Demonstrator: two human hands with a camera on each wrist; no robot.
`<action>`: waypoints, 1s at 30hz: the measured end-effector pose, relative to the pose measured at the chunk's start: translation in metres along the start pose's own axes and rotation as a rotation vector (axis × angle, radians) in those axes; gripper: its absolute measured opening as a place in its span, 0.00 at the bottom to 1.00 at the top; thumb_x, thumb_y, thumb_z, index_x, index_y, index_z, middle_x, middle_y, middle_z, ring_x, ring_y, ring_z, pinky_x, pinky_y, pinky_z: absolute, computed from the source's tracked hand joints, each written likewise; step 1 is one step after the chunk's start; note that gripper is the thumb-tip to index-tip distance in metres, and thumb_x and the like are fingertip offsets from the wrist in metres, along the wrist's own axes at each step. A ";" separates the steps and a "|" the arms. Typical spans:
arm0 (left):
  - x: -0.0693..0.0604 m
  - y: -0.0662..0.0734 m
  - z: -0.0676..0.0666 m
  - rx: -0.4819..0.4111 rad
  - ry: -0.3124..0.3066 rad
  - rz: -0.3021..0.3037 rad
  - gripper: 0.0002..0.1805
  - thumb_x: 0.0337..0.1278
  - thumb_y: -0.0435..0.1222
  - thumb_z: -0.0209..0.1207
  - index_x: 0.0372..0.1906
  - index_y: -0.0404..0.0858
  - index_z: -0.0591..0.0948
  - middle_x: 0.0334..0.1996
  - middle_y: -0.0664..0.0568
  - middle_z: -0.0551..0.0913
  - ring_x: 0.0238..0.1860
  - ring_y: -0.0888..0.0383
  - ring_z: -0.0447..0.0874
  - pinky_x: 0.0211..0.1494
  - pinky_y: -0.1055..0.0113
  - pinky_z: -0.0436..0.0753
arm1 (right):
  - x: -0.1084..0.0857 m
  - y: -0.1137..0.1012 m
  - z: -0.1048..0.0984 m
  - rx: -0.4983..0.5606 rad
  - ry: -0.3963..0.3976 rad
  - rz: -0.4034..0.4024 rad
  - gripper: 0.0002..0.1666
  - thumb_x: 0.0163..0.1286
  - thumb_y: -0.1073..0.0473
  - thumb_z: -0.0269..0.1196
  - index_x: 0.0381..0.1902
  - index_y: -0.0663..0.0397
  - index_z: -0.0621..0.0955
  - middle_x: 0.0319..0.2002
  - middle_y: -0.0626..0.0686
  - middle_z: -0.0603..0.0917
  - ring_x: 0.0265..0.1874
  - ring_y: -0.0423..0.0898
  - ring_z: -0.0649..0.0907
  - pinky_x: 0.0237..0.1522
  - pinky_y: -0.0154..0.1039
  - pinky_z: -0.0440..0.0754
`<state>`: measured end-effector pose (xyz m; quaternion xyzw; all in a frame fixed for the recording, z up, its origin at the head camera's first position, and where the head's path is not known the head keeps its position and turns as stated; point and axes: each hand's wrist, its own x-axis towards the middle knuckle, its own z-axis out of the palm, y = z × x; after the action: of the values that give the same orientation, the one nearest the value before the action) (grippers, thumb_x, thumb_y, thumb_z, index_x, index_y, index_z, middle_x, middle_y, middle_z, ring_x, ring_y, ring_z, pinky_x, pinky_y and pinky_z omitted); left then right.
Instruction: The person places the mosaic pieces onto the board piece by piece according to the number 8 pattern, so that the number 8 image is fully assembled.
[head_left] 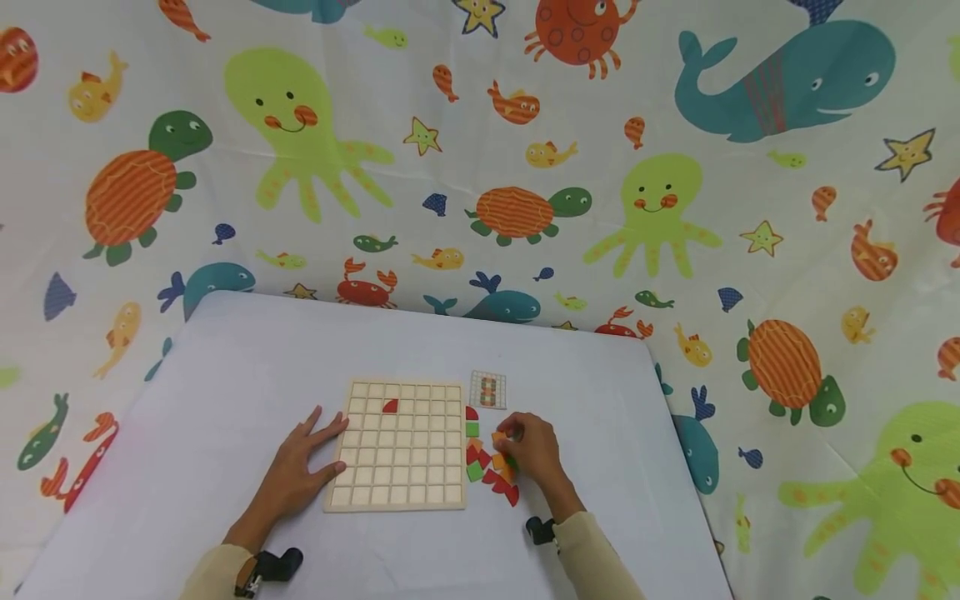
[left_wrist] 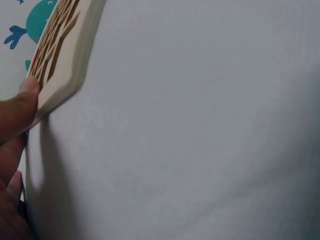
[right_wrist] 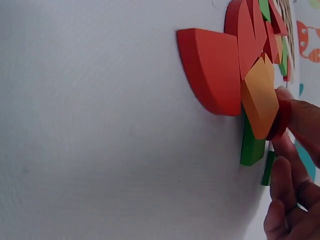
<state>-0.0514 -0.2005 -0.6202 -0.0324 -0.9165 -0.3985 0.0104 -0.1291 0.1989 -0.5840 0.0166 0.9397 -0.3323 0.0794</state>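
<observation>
While the left hand (head_left: 295,468) rests, the right hand (head_left: 538,450) pinches

With fingers spread, the left hand touches the left edge of a square, pale wooden grid board (head_left: 402,457), which lies on the white table (head_left: 247,375). One red quarter-round piece (head_left: 391,406) sits in its second row. Right of the board, the right hand holds a small curved red piece (right_wrist: 283,117) beside an orange block (right_wrist: 260,97).
</observation>
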 end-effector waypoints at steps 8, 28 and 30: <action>-0.001 0.001 0.000 0.007 -0.002 -0.003 0.41 0.54 0.42 0.77 0.74 0.40 0.77 0.81 0.25 0.58 0.78 0.17 0.56 0.77 0.22 0.57 | 0.003 0.001 -0.003 0.120 -0.034 -0.026 0.08 0.65 0.59 0.78 0.37 0.44 0.87 0.32 0.47 0.84 0.33 0.45 0.79 0.33 0.32 0.82; 0.001 0.002 0.001 0.016 0.019 0.009 0.41 0.53 0.40 0.77 0.74 0.40 0.77 0.80 0.28 0.64 0.79 0.19 0.56 0.78 0.23 0.56 | 0.025 -0.057 0.031 0.364 0.025 -0.176 0.04 0.66 0.56 0.77 0.37 0.43 0.91 0.35 0.47 0.90 0.30 0.42 0.79 0.31 0.31 0.78; 0.001 0.002 0.001 0.017 0.018 0.008 0.41 0.53 0.40 0.77 0.74 0.40 0.77 0.80 0.28 0.63 0.79 0.19 0.56 0.78 0.23 0.56 | 0.027 -0.064 0.038 0.380 0.021 -0.177 0.04 0.66 0.56 0.77 0.37 0.44 0.91 0.35 0.47 0.90 0.30 0.41 0.79 0.32 0.31 0.79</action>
<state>-0.0525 -0.1989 -0.6194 -0.0323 -0.9197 -0.3908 0.0205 -0.1561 0.1252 -0.5777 -0.0481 0.8586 -0.5092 0.0356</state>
